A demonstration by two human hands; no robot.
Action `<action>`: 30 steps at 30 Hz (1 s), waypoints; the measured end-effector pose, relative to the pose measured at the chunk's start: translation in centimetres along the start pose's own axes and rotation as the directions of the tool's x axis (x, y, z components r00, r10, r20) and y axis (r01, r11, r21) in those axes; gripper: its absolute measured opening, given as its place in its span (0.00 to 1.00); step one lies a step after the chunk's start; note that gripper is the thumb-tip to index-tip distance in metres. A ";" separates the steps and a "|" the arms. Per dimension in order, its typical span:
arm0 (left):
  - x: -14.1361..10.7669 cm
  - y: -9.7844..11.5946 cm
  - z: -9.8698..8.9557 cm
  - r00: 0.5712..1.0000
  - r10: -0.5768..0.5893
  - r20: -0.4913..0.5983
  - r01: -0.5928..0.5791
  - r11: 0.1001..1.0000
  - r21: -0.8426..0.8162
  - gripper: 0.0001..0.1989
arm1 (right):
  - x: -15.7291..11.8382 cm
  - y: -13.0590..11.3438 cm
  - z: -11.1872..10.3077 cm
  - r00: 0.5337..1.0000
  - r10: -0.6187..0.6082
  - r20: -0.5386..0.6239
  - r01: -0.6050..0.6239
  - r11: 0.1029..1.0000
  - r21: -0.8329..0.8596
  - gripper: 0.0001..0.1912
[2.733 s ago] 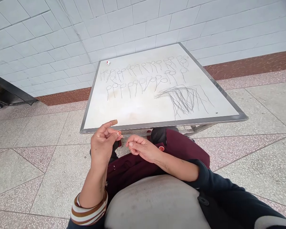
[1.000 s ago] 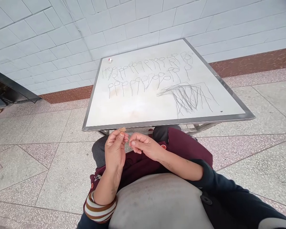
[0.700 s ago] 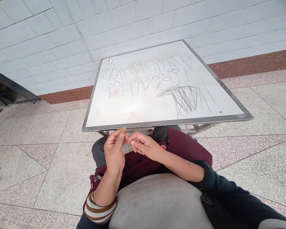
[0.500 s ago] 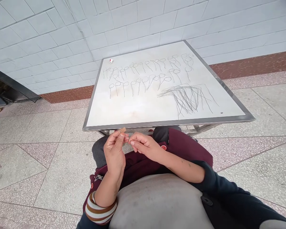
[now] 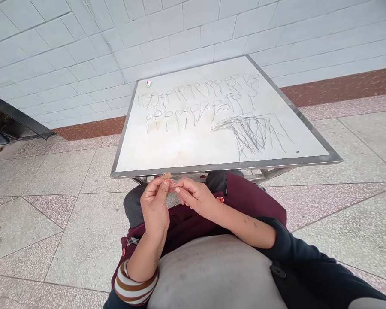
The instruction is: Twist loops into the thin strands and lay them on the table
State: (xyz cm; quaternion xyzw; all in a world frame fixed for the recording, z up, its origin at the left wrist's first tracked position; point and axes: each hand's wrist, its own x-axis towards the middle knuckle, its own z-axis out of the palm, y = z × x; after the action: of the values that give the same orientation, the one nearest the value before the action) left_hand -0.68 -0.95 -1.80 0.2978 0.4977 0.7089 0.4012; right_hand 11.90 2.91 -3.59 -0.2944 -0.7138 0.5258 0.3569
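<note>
My left hand (image 5: pixel 156 208) is closed in a pinch just past the near edge of the table, above my lap. A small flat tan piece (image 5: pixel 166 175) sticks out from its fingertips. My right hand (image 5: pixel 197 200) meets it from the right, thumb and forefinger pinched together. What the right fingers grip is too small and too covered to make out. On the white tabletop (image 5: pixel 148 152) lie rows of thin dark strands (image 5: pixel 186 112), each with a loop at one end. Nearer the front right is a loose bundle of similar straight strands (image 5: pixel 255 131).
A small red and white object (image 5: pixel 149 83) sits at the table's far left corner. A dark speck (image 5: pixel 297 152) lies near the right front corner. A metal frame (image 5: pixel 296 107) edges the tabletop. Behind it stands a white block wall (image 5: pixel 193 34).
The view has shifted very slightly. Both hands keep nearly the same pose, fingertips together, and the strands on the table lie as before.
</note>
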 end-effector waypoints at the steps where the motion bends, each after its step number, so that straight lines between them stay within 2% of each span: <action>1: 0.0 0.0 0.0 1.000 -0.005 0.001 0.005 1.000 -0.002 0.03 | 0.0 0.0 0.0 1.000 -0.001 -0.005 0.001 1.000 -0.020 0.10; 5: -0.1 0.1 0.2 0.999 -0.004 -0.032 0.003 1.000 -0.010 0.04 | -0.1 0.0 0.1 1.000 -0.009 0.013 0.010 0.999 -0.044 0.10; 9: -0.1 0.1 0.2 0.997 -0.001 -0.079 -0.001 1.000 -0.024 0.06 | -0.1 0.5 0.1 0.997 -0.073 0.020 0.074 0.993 -0.097 0.10; 12: -0.2 0.1 0.2 0.997 -0.008 -0.082 0.005 0.999 -0.043 0.06 | -0.1 0.6 0.0 0.994 -0.111 0.001 0.110 0.984 -0.142 0.09; 14: -0.2 0.2 0.2 0.998 -0.011 -0.069 0.007 0.999 -0.052 0.06 | -0.1 0.4 -0.1 0.994 -0.106 -0.003 0.105 0.988 -0.113 0.08; 18: -0.2 0.6 0.3 0.999 -0.038 -0.002 0.038 0.995 -0.087 0.06 | -0.2 -0.2 -0.3 0.998 -0.053 0.014 0.053 0.999 0.010 0.10; 23: -0.2 0.6 0.3 0.986 -0.145 0.076 0.157 0.971 -0.180 0.07 | -0.2 0.0 -0.3 0.995 0.025 0.094 -0.048 0.967 0.251 0.14; 25: -0.2 0.6 0.2 0.982 -0.158 0.103 0.175 0.967 -0.187 0.08 | -0.2 0.3 -0.2 0.987 0.070 0.143 -0.125 0.896 0.426 0.14; 27: -0.1 0.6 0.2 0.978 -0.166 0.123 0.188 0.962 -0.196 0.10 | -0.1 0.5 -0.1 0.974 0.103 0.204 -0.206 0.781 0.590 0.14; 29: -0.1 0.7 0.2 0.975 -0.182 0.130 0.207 0.954 -0.217 0.11 | 0.0 0.6 0.0 0.962 0.120 0.244 -0.257 0.692 0.674 0.14; 30: -0.1 0.8 0.2 0.973 -0.191 0.127 0.216 0.950 -0.225 0.11 | 0.0 0.6 0.0 0.960 0.124 0.253 -0.268 0.677 0.686 0.14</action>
State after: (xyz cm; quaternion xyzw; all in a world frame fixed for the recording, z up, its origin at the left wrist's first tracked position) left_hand -0.66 -1.06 -0.99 0.2312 0.4160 0.7018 0.5301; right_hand 11.94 3.05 -4.20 -0.1580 -0.4481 0.8211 0.3162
